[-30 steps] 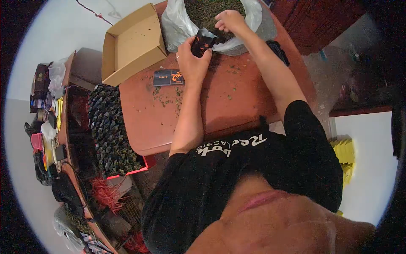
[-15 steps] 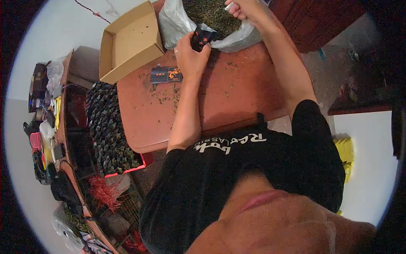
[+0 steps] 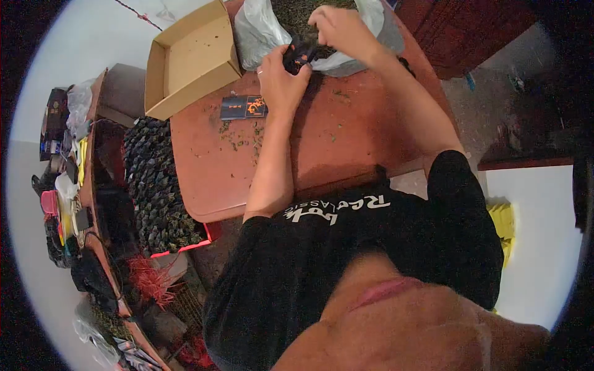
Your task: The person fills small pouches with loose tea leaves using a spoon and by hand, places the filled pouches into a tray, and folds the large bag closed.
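A small black pouch with orange print (image 3: 301, 57) is gripped between the fingers and thumb of my left hand (image 3: 281, 77), above the near edge of a clear plastic bag (image 3: 257, 34). Dark dried leaves (image 3: 296, 13) fill the bag. My right hand (image 3: 343, 29) is at the top of the pouch, over the leaves, with its fingers bent and closed; what they hold is hidden and slightly blurred. Flat on the table beside my left wrist lies black packaging with orange print (image 3: 234, 108).
An open cardboard box (image 3: 195, 59) stands at the table's left edge. Leaf crumbs are scattered over the reddish-brown table (image 3: 352, 133). Below to the left, a red-edged box holds many dark pouches (image 3: 158, 185). Red shredded strips (image 3: 151, 281) and a cluttered shelf (image 3: 93, 185) are farther left.
My right hand has moved left from above the leaves to the pouch's mouth. A small white thing seen in its fingers earlier is now out of sight. My left hand stays nearly still.
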`<state>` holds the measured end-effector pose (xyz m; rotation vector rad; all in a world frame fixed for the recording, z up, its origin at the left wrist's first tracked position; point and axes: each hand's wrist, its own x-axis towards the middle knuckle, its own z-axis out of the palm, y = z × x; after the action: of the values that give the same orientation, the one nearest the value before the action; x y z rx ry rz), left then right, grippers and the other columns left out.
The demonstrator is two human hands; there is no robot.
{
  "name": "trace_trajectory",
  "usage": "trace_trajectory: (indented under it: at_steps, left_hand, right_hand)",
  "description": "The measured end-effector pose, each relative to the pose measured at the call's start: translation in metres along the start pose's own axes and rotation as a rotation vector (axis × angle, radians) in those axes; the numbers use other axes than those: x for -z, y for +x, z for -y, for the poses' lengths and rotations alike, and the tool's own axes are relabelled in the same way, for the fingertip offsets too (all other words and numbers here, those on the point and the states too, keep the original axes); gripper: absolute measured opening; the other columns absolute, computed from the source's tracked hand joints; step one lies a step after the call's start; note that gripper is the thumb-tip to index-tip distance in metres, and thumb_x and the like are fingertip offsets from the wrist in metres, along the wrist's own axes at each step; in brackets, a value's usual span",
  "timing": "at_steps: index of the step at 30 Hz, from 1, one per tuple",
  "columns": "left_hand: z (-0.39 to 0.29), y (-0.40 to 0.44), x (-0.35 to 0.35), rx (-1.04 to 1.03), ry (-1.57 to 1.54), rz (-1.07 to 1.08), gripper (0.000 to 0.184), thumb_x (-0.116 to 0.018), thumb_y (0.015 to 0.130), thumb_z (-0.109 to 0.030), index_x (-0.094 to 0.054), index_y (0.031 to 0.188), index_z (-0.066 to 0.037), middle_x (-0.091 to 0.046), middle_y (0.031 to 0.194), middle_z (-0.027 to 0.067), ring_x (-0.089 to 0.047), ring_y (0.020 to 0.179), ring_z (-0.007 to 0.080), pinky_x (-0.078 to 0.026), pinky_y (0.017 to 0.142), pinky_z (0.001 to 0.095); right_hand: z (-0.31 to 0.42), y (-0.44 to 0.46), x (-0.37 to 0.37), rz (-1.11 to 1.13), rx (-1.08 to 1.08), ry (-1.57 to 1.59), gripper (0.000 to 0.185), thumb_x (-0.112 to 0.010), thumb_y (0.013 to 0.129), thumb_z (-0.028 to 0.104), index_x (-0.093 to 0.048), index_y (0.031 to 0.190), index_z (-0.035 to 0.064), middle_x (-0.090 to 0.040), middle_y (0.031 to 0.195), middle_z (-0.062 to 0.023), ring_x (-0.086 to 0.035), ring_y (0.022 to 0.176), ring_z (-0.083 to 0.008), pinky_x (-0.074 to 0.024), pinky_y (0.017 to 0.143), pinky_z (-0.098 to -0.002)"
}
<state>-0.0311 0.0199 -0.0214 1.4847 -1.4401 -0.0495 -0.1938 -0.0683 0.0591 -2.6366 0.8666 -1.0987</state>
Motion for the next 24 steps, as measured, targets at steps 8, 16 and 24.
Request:
trace_trajectory:
  at_steps: [8, 16, 24]
  left_hand:
    - [0.002, -0.002, -0.001, -0.006, -0.050, -0.027, 0.055, -0.079, 0.068, -0.021, -0.059, 0.118, -0.009, -0.061, 0.111, 0.0133, -0.055, 0.107, 0.0371, -0.045, 0.095, 0.0451]
    - [0.002, -0.003, -0.001, 0.001, -0.030, -0.020, 0.056, -0.079, 0.069, -0.022, -0.059, 0.119, -0.009, -0.060, 0.113, 0.0138, -0.055, 0.107, 0.0374, -0.045, 0.095, 0.0454]
    - [0.003, -0.004, 0.001, -0.026, -0.077, -0.027, 0.056, -0.081, 0.070, -0.020, -0.059, 0.119, -0.006, -0.060, 0.113, 0.0152, -0.056, 0.107, 0.0363, -0.045, 0.094, 0.0447]
  right_hand:
    - [0.024, -0.012, -0.006, -0.068, 0.048, -0.048, 0.023, -0.047, 0.098, 0.019, -0.063, 0.103, 0.0041, -0.066, 0.069, -0.0108, -0.068, 0.064, -0.0272, -0.0537, 0.063, -0.0389]
    - [0.017, -0.002, 0.033, -0.159, -0.419, 0.213, 0.026, -0.046, 0.101, 0.018, -0.064, 0.101, -0.0011, -0.066, 0.067, -0.0084, -0.064, 0.061, -0.0172, -0.0522, 0.060, -0.0323]
    - [-0.079, -0.020, -0.017, -0.141, 0.055, -0.345, 0.024, -0.047, 0.097, 0.020, -0.064, 0.103, 0.0033, -0.067, 0.069, -0.0101, -0.066, 0.061, -0.0256, -0.0530, 0.061, -0.0398]
